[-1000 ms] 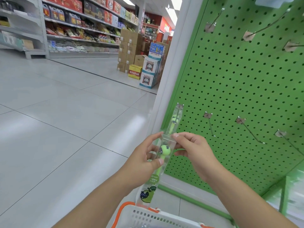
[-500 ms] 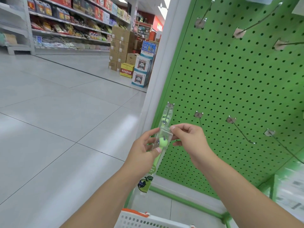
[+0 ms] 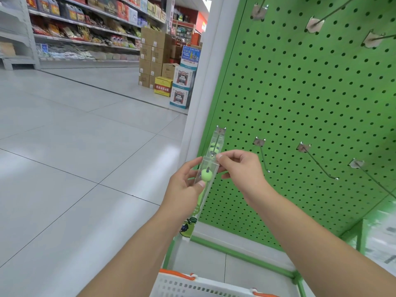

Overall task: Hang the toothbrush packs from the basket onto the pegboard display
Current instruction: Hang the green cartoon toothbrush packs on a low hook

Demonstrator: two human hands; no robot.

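Your left hand [image 3: 184,185] grips the clear toothbrush pack [image 3: 205,181] along its side, thumb across the front. Your right hand [image 3: 240,168] pinches its top edge at the tip of the leftmost hook [image 3: 217,144] on the pegboard [image 3: 300,93], above the basket [image 3: 192,286].

A shop (stocked shelves [image 3: 85,28], green pegboard [image 3: 300,103])

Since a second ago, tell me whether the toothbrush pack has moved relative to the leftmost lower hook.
Yes. The toothbrush pack has moved up toward the leftmost lower hook; its top edge now sits near the hook's tip.
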